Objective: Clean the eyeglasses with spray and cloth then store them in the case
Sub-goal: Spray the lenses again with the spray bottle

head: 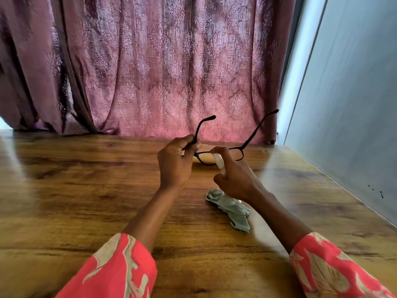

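Observation:
Black-framed eyeglasses point(238, 150) are held up above the wooden table point(86, 190), temples unfolded and pointing away from me. My left hand point(175, 163) grips them at the left hinge. My right hand point(234, 177) is wrapped around a small pale spray bottle point(218, 160), whose top sits just in front of the lenses with my index finger on it. A crumpled grey-green cloth point(232, 209) lies on the table below my right wrist. No case is visible.
A patterned mauve curtain point(161, 72) hangs along the table's far edge. A pale grey wall point(348, 104) runs along the right side. My red patterned sleeves fill the bottom corners.

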